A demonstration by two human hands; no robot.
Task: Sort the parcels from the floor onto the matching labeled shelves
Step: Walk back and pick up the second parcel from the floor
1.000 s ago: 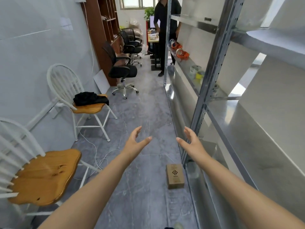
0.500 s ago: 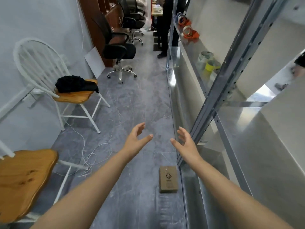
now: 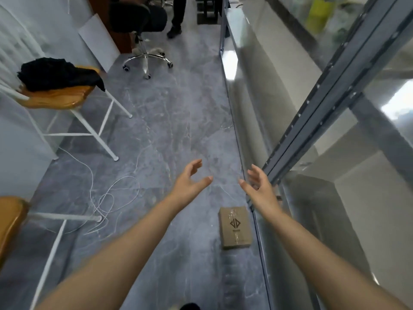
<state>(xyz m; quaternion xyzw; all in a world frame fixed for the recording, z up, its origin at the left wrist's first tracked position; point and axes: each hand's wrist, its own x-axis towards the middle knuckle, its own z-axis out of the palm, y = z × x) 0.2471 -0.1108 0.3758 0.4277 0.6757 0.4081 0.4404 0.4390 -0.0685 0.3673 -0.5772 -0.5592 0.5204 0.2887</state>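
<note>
A small brown cardboard parcel [image 3: 235,227] with a black diamond logo lies flat on the grey floor, close to the foot of the metal shelving [image 3: 317,121] on the right. My left hand [image 3: 190,185] hovers above the floor, up and left of the parcel, fingers apart and empty. My right hand [image 3: 259,186] is held out just above the parcel's far end, near the shelf upright, also open and empty. Both arms reach forward, palms facing each other.
Two white chairs with wooden seats [image 3: 58,97] stand on the left; black cloth [image 3: 55,73] lies on the farther one. White cable [image 3: 107,198] trails over the floor. A black office chair [image 3: 143,30] and a person's legs [image 3: 176,16] are down the aisle.
The view has tilted down and moved forward, so the parcel and floor appear larger. Both hands stay open and held out, now nearer the parcel.
</note>
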